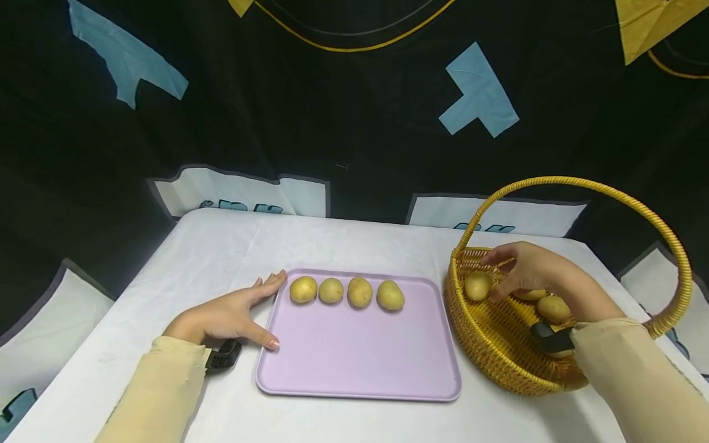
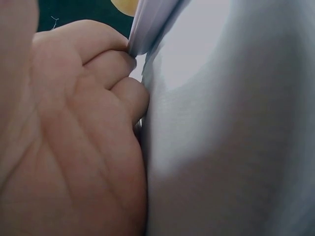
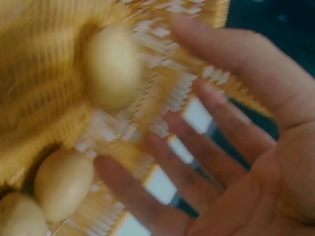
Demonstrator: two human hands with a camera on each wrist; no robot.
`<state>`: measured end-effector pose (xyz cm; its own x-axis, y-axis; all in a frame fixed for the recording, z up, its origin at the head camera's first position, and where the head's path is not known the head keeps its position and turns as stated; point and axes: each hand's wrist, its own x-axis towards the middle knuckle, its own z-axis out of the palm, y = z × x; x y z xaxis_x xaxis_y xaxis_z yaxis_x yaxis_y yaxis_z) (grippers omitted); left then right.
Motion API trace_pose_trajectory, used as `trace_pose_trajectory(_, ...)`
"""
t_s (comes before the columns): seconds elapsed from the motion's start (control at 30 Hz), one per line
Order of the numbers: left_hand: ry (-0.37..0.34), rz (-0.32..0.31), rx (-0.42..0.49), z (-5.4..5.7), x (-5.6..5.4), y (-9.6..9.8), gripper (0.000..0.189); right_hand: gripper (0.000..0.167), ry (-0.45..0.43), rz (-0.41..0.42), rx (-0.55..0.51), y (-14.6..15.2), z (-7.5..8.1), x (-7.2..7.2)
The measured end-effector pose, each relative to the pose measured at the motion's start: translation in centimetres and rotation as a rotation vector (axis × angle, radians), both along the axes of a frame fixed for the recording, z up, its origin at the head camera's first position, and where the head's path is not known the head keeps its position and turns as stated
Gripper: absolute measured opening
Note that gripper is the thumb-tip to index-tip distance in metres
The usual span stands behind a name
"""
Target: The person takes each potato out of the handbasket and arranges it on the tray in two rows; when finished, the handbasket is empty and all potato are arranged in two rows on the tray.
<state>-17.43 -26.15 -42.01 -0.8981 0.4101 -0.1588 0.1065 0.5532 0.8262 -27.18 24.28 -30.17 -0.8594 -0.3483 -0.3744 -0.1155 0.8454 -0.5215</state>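
Observation:
A row of several potatoes [image 1: 360, 292] lies along the far side of the lilac tray [image 1: 360, 351]. My left hand [image 1: 235, 312] rests at the tray's left edge, thumb and fingertips touching the rim; in the left wrist view its palm [image 2: 83, 132] lies against the white cloth. Inside the wicker basket [image 1: 487, 344], my right hand [image 1: 528, 271] reaches down with spread fingers. Closest to it is a potato [image 1: 477, 285] at the basket's left side, seen blurred and apart from the fingers in the right wrist view [image 3: 115, 69]. More potatoes [image 1: 554, 309] sit under the right hand and wrist, partly hidden.
The basket's tall arched handle [image 1: 581, 180] rises over the right forearm. Both tray and basket stand on a table with a white cloth [image 1: 332, 246]. Behind it hangs a black backdrop [image 1: 332, 135] with blue and yellow patches.

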Motion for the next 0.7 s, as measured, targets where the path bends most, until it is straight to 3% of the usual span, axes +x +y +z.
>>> trace_pose_trajectory(0.33, 0.013, -0.009, -0.005, -0.1, -0.1, -0.1, 0.125, 0.069, 0.056, 0.118, -0.017, 0.3, -2.9, -0.9)
trace_pose_trajectory(0.7, 0.002, -0.001, 0.005, -0.1, 0.0, -0.1, 0.125, 0.061, 0.146, 0.092, -0.023, -0.7, -5.0, -1.2)
